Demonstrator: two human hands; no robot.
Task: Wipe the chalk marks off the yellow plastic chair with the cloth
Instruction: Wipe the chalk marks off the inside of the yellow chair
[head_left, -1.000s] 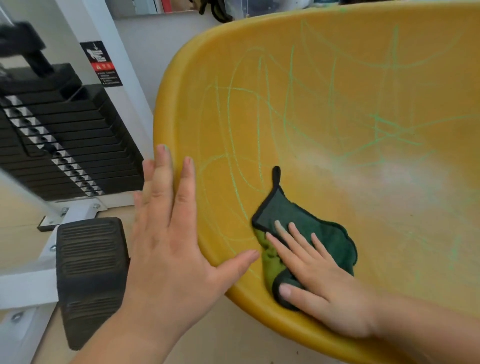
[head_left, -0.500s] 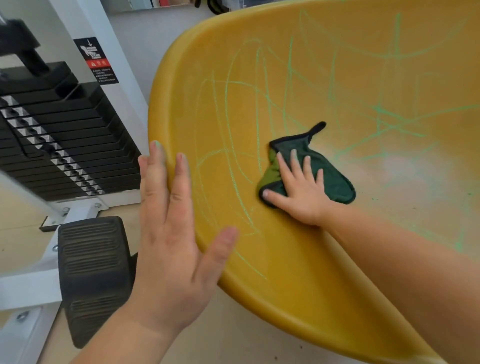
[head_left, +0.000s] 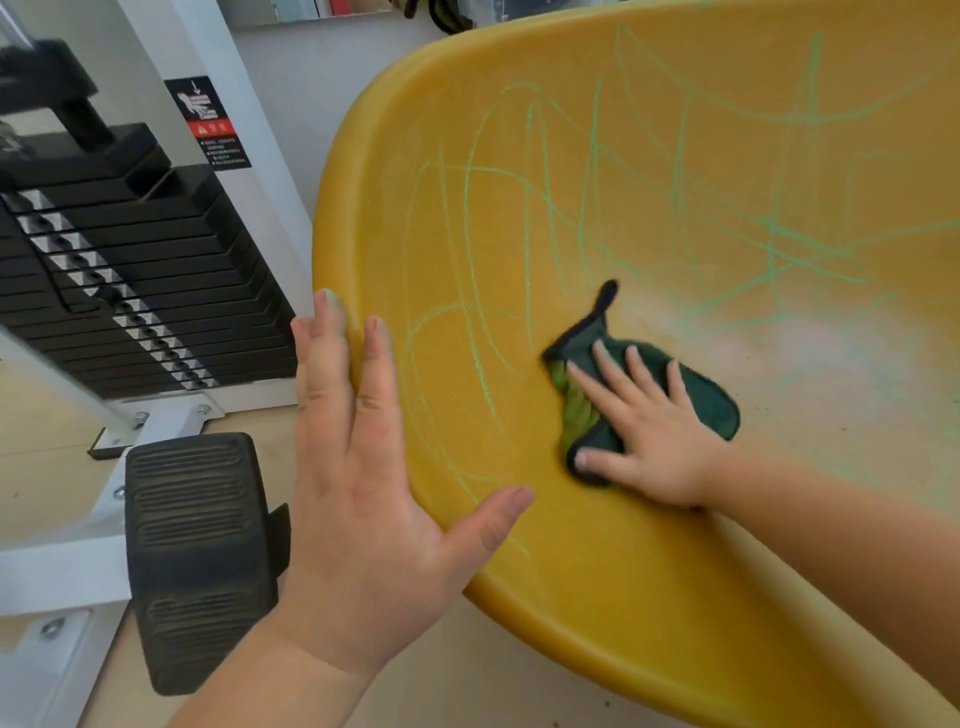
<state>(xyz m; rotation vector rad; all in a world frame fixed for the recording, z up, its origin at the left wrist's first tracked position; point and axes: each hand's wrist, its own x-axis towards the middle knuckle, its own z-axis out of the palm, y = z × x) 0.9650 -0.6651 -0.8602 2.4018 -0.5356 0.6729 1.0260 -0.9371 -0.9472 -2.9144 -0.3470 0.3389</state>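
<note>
- While the yellow chair (head_left: 649, 571) fills the right of the view, green chalk marks (head_left: 779, 254) cross its seat, smeared pale at right.
- The dark green cloth (head_left: 711, 400) (lighter green underside showing) lies on the seat, pressed under the right hand (head_left: 654, 441), fingers straight and spread, grasping nothing.
- The left hand (head_left: 358, 499) rests flat against the chair's rim, fingers uncurled.
- Beside the chair stand a black weight stack (head_left: 140, 291), a white frame (head_left: 249, 130) and a ribbed footplate (head_left: 197, 551).
</note>
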